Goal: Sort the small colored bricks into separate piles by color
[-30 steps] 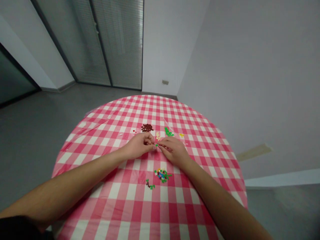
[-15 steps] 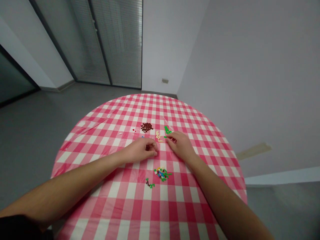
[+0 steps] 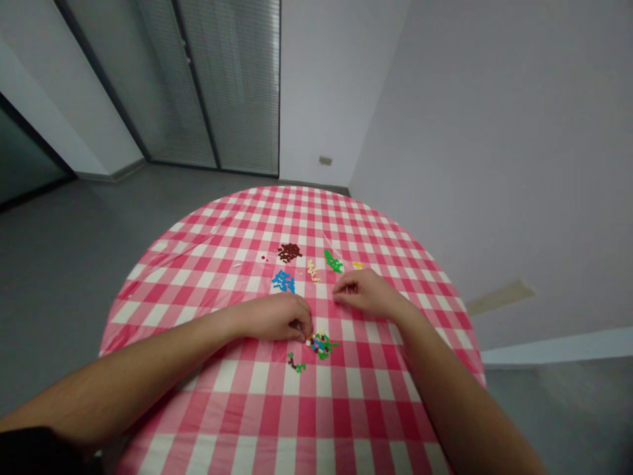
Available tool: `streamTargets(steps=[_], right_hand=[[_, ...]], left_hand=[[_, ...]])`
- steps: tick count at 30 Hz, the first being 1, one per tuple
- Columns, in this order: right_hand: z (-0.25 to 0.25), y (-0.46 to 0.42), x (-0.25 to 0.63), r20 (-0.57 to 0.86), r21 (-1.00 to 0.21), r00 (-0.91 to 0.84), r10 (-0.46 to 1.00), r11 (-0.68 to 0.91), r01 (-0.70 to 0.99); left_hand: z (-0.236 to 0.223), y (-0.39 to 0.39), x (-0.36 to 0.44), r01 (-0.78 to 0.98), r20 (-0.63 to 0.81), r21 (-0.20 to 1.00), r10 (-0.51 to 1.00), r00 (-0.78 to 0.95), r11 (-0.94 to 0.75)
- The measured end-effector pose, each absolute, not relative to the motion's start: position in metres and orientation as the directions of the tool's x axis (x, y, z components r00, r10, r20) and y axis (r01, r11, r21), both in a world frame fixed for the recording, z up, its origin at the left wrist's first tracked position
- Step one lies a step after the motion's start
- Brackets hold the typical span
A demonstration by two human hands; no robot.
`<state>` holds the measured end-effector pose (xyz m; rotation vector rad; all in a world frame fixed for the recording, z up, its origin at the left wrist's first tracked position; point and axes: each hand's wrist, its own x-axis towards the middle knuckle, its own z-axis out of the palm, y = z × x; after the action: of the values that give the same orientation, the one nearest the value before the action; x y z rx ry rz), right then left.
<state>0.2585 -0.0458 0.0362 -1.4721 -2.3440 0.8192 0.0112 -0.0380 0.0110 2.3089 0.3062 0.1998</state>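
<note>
A round table with a red-and-white checked cloth (image 3: 247,409) bears small heaps of tiny bricks. My left hand (image 3: 277,318) lies curled on the cloth, its fingertips pinched at the edge of a mixed-colour heap (image 3: 321,344). My right hand (image 3: 363,293) rests further back with fingers curled, just short of a green heap (image 3: 333,262) and a yellow piece (image 3: 357,266). What either hand holds, if anything, is too small to see. A blue heap (image 3: 283,281), a cream heap (image 3: 313,270) and a dark brown heap (image 3: 289,251) lie beyond my left hand.
A few green and brown pieces (image 3: 296,363) lie near the mixed heap. Tiny red bits (image 3: 264,258) sit left of the brown heap. Grey walls close in on the right, and blinds (image 3: 232,86) hang at the back.
My hands have parted. The left drew back toward me to the mixed heap, uncovering the blue heap. The right went up to the green heap and then came back a little.
</note>
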Motion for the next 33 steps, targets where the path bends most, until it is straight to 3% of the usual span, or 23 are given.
streamTargets(steps=[3, 5, 12, 14, 16, 19, 21, 25, 28, 33], right_hand=[[0.048, -0.059, 0.253, -0.407, -0.624, -0.585, 0.701, 0.255, 0.739], [0.049, -0.066, 0.245, -0.505, -0.583, -0.583, 0.637, 0.246, 0.774], [0.048, -0.071, 0.233, -0.507, -0.471, -0.577, 0.640, 0.355, 0.808], [0.047, -0.066, 0.238, -0.439, -0.505, -0.560, 0.702, 0.322, 0.801], [0.042, -0.058, 0.246, -0.260, -0.545, -0.493, 0.830, 0.295, 0.785], [0.028, -0.043, 0.257, 0.116, -0.575, -0.223, 0.968, 0.248, 0.779], [0.016, -0.034, 0.262, 0.249, -0.562, -0.083, 0.965, 0.214, 0.799], [-0.003, -0.023, 0.265, 0.263, -0.458, -0.095, 0.960, 0.211, 0.864], [-0.006, -0.020, 0.265, 0.234, -0.397, -0.161, 0.959, 0.246, 0.884], [0.008, -0.033, 0.254, 0.350, -0.481, -0.196, 0.916, 0.355, 0.801]], left_hand=[[0.011, -0.036, 0.011, 0.184, 0.034, 0.718, 0.299, 0.954, -0.671], [0.011, -0.035, 0.010, 0.205, 0.019, 0.709, 0.309, 0.951, -0.675], [0.019, -0.038, 0.010, 0.280, -0.038, 0.700, 0.357, 0.933, -0.657], [0.021, -0.039, 0.009, 0.303, -0.045, 0.697, 0.382, 0.923, -0.649], [0.022, -0.040, 0.009, 0.325, -0.058, 0.698, 0.403, 0.914, -0.638], [0.023, -0.040, 0.008, 0.347, -0.069, 0.708, 0.428, 0.901, -0.615], [0.022, -0.040, 0.007, 0.356, -0.070, 0.718, 0.446, 0.892, -0.598], [0.017, -0.038, 0.008, 0.378, -0.054, 0.789, 0.559, 0.827, -0.484], [0.011, -0.032, 0.011, 0.259, -0.020, 0.930, 0.665, 0.746, -0.262], [0.005, -0.024, 0.014, 0.040, -0.034, 0.999, 0.767, 0.640, 0.010]])
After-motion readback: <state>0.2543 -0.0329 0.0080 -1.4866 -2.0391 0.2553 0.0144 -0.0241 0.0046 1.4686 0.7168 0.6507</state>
